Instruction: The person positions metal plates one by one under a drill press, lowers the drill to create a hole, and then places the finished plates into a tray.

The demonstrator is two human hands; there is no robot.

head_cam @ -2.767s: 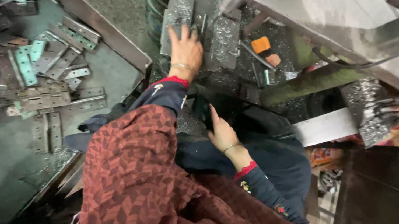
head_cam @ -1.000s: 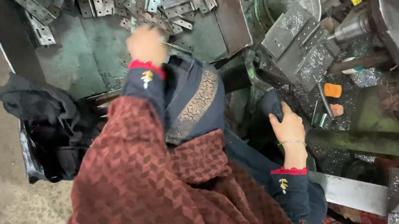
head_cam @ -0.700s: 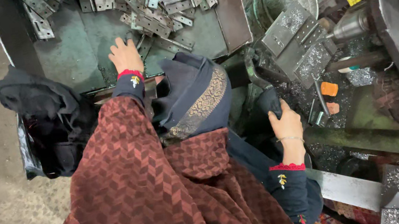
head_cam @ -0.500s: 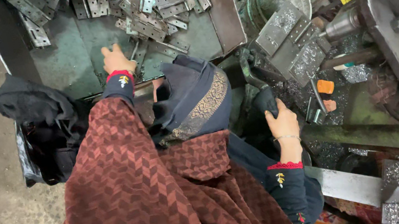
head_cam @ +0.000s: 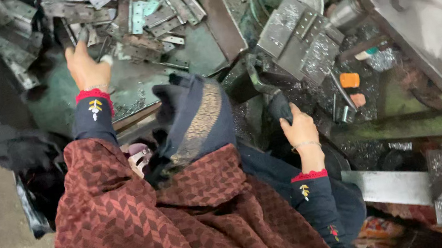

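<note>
While the head view looks down, the left hand point(head_cam: 85, 68) reaches into the green tray point(head_cam: 208, 53), fingers closing loosely on a metal hinge plate point(head_cam: 99, 48) from the heap. The right hand point(head_cam: 298, 130) wraps a dark lever point(head_cam: 279, 109) at the press, shut around it.

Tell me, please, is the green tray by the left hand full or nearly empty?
Partly full: flat metal plates heap at the tray's far end, bare green floor near the left hand.
</note>
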